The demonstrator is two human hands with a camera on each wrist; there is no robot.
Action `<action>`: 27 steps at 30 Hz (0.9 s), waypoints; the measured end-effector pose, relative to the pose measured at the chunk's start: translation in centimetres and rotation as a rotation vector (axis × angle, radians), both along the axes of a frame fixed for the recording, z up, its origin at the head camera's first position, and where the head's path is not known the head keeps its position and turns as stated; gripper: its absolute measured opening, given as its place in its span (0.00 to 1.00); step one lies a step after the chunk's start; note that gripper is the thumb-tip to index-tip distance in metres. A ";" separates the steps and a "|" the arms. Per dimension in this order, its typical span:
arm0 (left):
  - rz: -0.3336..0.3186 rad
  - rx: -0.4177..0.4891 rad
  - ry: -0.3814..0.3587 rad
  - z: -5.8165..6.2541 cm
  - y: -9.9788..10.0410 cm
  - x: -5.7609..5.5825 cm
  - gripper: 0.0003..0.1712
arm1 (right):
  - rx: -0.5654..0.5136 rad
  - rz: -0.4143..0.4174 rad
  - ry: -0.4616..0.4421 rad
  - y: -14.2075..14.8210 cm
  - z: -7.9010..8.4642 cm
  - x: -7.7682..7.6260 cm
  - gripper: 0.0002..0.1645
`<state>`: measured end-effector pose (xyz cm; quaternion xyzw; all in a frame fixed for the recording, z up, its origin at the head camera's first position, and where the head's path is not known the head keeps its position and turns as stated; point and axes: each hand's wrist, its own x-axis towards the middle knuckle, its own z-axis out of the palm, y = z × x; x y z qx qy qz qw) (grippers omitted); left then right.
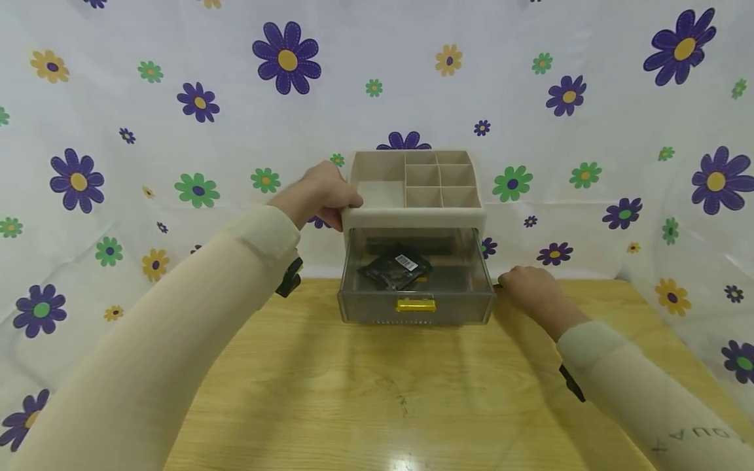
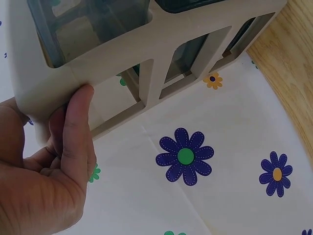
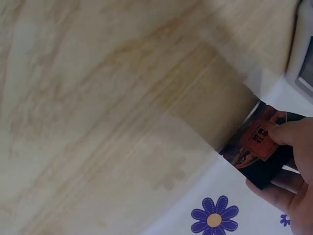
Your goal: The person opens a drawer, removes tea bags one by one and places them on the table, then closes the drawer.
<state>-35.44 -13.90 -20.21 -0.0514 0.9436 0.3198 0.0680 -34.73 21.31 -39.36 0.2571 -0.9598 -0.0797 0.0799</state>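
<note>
A beige desktop organizer stands at the table's back edge, its top split into several compartments. Its clear grey drawer with a gold handle is pulled out. Inside the drawer lies a black packet with a white barcode label. My left hand grips the organizer's upper left edge; in the left wrist view its fingers curl round the frame. To the right of the drawer, my right hand pinches a black packet with a red label between thumb and fingers.
The wooden table reaches toward me in front of the organizer. Behind it hangs a white cloth with purple, green and yellow flowers, which also runs along the table's right side.
</note>
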 end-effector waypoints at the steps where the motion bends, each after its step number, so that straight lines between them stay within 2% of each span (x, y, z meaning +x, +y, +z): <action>1: -0.002 0.001 -0.001 -0.1 0.1 0.0 0.18 | -0.001 -0.002 -0.034 0.1 -0.2 0.1 0.07; 7: -0.013 0.003 0.019 0.0 0.2 0.2 0.21 | -0.026 0.019 -0.289 0.3 -0.3 0.6 0.08; 10: -0.017 0.005 0.019 -0.1 0.1 0.2 0.21 | -0.029 0.017 -0.327 0.2 -0.3 1.0 0.08; 13: -0.012 0.004 0.004 -0.3 0.0 0.2 0.20 | -0.030 -0.009 -0.327 0.1 -0.7 1.4 0.06; 17: -0.009 -0.004 0.009 -0.3 0.0 0.1 0.20 | -0.060 -0.063 -0.288 0.0 -1.2 1.7 0.19; 19: -0.019 -0.004 0.017 -0.4 0.1 0.1 0.19 | -0.097 -0.073 -0.219 0.3 -1.1 1.8 0.21; 21: -0.030 0.003 0.024 -0.5 0.1 0.2 0.18 | -0.150 -0.082 -0.164 0.5 -0.3 2.0 0.22; 24: -0.039 0.001 0.034 -0.5 0.1 0.3 0.18 | -0.222 -0.081 -0.048 0.5 2.7 2.2 0.19; 27: -0.043 -0.001 0.049 -0.4 -0.1 0.4 0.17 | -0.268 -0.069 0.082 -0.1 6.8 2.6 0.15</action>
